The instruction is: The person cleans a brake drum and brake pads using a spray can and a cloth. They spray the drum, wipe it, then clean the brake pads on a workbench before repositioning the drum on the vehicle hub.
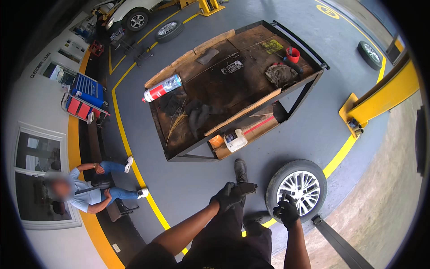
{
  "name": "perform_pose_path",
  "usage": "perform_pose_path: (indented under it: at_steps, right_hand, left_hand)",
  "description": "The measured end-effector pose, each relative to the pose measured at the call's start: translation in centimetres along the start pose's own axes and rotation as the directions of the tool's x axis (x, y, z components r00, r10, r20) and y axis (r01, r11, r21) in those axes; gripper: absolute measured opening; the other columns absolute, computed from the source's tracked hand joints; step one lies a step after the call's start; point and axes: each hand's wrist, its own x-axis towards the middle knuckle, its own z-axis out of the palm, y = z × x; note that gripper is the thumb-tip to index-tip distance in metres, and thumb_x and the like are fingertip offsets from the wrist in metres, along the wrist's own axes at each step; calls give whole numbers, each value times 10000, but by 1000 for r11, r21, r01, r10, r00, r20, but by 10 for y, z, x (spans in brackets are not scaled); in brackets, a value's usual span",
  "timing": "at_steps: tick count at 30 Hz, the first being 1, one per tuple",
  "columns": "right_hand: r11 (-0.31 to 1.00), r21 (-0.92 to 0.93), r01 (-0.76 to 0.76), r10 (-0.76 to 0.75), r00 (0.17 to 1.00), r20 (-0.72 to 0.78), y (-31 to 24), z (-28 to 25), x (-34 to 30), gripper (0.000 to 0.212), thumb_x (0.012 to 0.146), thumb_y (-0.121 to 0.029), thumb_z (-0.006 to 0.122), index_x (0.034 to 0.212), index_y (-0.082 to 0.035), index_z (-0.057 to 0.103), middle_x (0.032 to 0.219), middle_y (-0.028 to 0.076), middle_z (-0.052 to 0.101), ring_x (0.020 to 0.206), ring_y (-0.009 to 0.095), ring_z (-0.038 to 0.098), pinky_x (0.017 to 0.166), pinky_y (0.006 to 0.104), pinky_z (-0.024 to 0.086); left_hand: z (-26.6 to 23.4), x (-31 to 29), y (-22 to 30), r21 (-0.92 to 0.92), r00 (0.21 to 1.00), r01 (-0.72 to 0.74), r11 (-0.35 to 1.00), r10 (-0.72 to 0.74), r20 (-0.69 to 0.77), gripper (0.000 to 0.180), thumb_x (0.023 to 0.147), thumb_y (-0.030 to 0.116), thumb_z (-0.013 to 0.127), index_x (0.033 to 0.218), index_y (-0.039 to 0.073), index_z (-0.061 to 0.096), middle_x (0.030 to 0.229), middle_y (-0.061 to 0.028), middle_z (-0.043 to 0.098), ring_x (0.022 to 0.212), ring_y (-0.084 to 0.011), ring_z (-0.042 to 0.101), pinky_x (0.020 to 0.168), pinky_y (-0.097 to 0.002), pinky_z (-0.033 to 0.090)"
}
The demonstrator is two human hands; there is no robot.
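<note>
My left hand, in a dark glove, is closed around one end of a brake pad, a dark, flat, block-like piece that points to the right. It hangs above my shoes. My right hand, gloved in black as well, is held in front of a wheel with a silver multi-spoke rim and a black tyre, lying on the floor. Its fingers are curled, and a thin dark shape sticks up from them. Whether that is a finger or a small part is hard to make out.
Ahead stands a dark, wood-topped work cart with a spray can, rags and a red cup. At right rises a yellow lift post; a dark lift arm reaches in low. A person sits at left.
</note>
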Motion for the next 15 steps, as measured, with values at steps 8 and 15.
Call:
perform_pose_path:
  at_steps: [8, 15]
  right_hand:
    - [842, -408, 352, -130, 868, 480, -287, 265, 76, 470, 1004, -108, 639, 1457, -155, 522, 1114, 139, 646, 759, 202, 664, 645, 376, 541]
    - [37, -988, 148, -374, 919, 124, -319, 339, 239, 578, 957, -466, 661, 1465, -208, 562, 1422, 176, 637, 1346, 378, 590, 1101, 461, 483]
  left_hand:
    - [-121, -93, 113, -209, 792, -308, 928, 128, -597, 421, 968, 280, 752, 1276, 36, 604, 866, -16, 583, 634, -98, 536, 590, -304, 567]
    - [-154, -26, 156, -466, 814, -498, 732, 209, -542, 282, 958, 249, 742, 1169, 83, 652, 898, -15, 608, 669, -97, 573, 598, -281, 570]
